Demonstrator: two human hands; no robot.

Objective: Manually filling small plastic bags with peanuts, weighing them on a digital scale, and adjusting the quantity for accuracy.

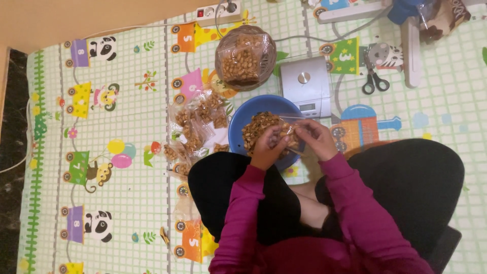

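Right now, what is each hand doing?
Left hand: closed on the small clear bag above the blue bowl.
Right hand: closed on the same bag's other side.

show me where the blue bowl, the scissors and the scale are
Blue bowl [237,127], head view, bare left rim.
Scissors [374,81], head view, the black handles.
Scale [304,78], head view, middle of its silver platform.

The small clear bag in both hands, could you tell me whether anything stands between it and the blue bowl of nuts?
Nothing visible does: the small clear bag, held by the left hand and right hand, sits directly over the blue bowl.
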